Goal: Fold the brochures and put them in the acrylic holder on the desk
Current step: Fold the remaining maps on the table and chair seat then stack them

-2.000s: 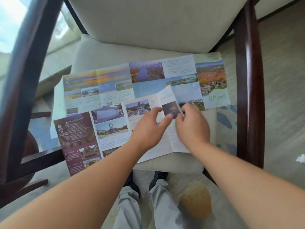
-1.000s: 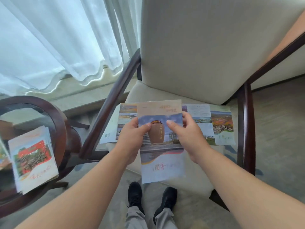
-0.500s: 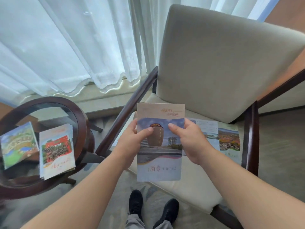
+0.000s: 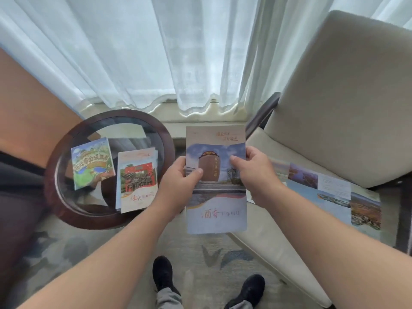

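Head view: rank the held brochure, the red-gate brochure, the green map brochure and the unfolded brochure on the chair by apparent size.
1. Unfolded brochure, longest, partly hidden behind the right hand.
2. Held brochure; it is nearer the camera, so unsure.
3. Red-gate brochure.
4. Green map brochure, close to the red-gate one.

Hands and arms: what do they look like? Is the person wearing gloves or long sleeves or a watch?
No gloves. The left hand and the right hand are both bare, with short nails. Both forearms are bare as far as the picture shows, so no sleeves are visible. No watch, ring or bracelet shows on either side.
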